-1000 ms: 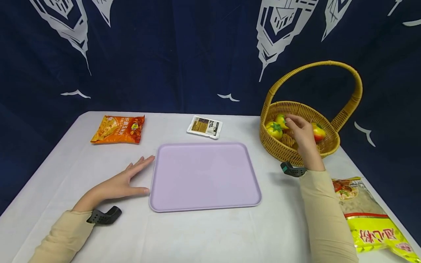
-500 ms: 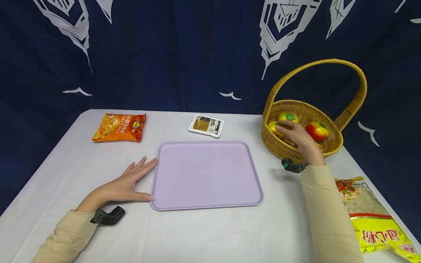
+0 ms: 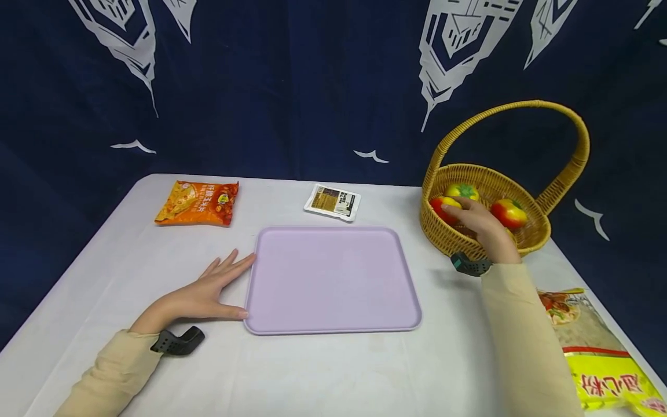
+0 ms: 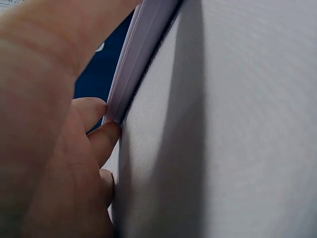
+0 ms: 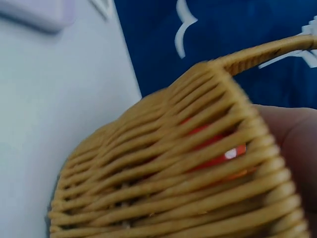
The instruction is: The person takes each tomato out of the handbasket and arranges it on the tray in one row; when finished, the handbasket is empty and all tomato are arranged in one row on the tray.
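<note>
Head: inside the basket point(image 3: 436, 236), fingers of the right hand point(image 3: 483, 225) grip a red-yellow fruit point(image 3: 440, 211); a weak pinch could drop it. Left wrist: the left hand's point(image 4: 54, 134) unclenched fingers, touching the tray point(image 4: 132, 55), could shove it. Right wrist: the basket's rim point(image 5: 243, 114) might snag the fruit.

Long beige sleeves point(image 3: 528, 341) and angular, perforated black wrist devices point(image 3: 179, 341).

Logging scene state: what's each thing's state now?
Tray: lying flat
Basket: upright, handle up
Fruit: at least three, in basket
Left hand: fingers spread, touching tray
Right hand: in basket, fingers on leftmost fruit, grip unclear
Orange bag: looks closed
White packet: lying flat
Yellow bag: flat, partly off-frame
</note>
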Demonstrator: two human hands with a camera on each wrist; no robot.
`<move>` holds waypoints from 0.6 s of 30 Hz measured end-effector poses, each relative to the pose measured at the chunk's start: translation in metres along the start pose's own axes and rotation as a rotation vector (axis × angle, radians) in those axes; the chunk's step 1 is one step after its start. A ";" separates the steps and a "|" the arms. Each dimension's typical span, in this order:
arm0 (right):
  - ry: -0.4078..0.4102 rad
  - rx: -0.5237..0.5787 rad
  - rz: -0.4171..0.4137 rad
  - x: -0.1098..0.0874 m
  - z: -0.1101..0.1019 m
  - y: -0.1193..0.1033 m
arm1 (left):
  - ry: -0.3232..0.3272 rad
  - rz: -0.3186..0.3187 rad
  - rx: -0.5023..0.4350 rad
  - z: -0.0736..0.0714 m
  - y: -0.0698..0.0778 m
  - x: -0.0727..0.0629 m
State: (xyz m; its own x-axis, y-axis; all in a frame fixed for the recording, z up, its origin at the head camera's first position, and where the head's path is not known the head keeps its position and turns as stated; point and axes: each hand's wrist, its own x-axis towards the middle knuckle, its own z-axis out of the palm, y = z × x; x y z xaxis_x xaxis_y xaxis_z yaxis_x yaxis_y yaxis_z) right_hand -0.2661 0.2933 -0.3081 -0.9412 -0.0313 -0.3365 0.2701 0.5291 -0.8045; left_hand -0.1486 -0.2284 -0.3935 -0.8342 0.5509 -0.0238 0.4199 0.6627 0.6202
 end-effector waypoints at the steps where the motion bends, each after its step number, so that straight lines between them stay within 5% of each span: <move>1: 0.021 0.015 -0.013 -0.002 0.001 0.000 | -0.002 -0.002 0.000 0.001 0.000 0.000; 12: 0.337 0.289 -0.257 -0.047 0.016 -0.027 | -0.005 -0.014 0.003 0.002 -0.001 0.001; 18: 0.302 0.476 -0.483 -0.060 0.062 -0.057 | -0.008 -0.017 0.006 0.000 0.000 0.002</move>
State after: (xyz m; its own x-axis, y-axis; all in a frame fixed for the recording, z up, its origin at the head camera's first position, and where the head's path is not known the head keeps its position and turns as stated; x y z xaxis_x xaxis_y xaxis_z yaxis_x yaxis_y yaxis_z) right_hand -0.2128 0.2123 -0.2726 -0.9738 0.1038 0.2023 -0.1936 0.0882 -0.9771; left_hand -0.1503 -0.2275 -0.3937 -0.8385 0.5433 -0.0410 0.4074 0.6752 0.6149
